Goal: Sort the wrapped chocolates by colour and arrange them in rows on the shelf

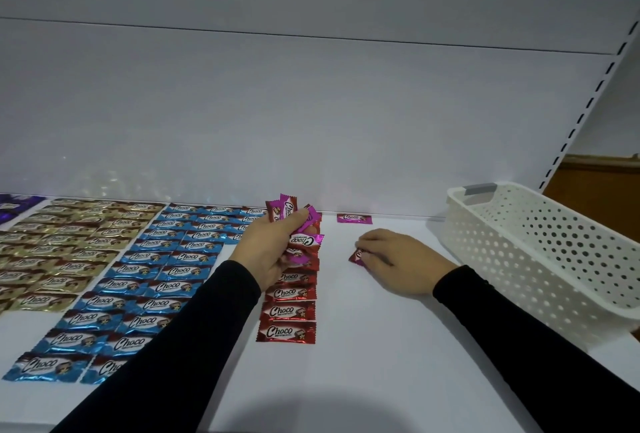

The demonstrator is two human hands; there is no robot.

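Note:
My left hand [272, 252] grips a bunch of pink-wrapped chocolates [300, 235] above the far end of a column of red chocolates [289, 311]. My right hand [398, 259] rests on the white shelf [363, 363], its fingertips pinching one pink chocolate [356, 256] that lies flat. Another pink chocolate [354, 218] lies alone at the back of the shelf. Blue chocolates [145, 287] lie in rows left of the red ones, gold chocolates [59, 252] further left, and purple ones [17, 206] at the far left edge.
A white perforated plastic basket [540, 259] stands tilted at the right end of the shelf. The shelf's white back panel [311, 121] rises behind the rows. A slotted upright [588, 103] runs up the right side.

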